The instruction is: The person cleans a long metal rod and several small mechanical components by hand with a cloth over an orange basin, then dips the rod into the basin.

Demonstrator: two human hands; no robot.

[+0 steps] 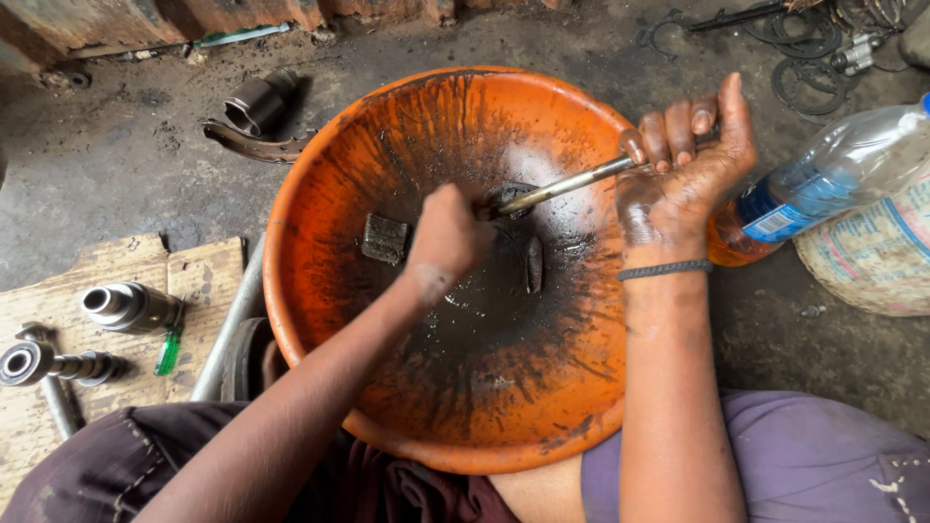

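Rt hand fisted on metal rod; lft hand clenched at its low end, 9 o'clock, in orange basin. Rod looks stiff, oily, slippery; grip bare shaft.

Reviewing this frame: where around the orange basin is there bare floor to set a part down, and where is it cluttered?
Bare concrete floor lies left of the orange basin, between the curved metal piece and the wooden board. Another patch sits right of the right hand's forearm, below the woven sack. Crowded: the board with metal shafts, the plastic bottle, the top-right rings.
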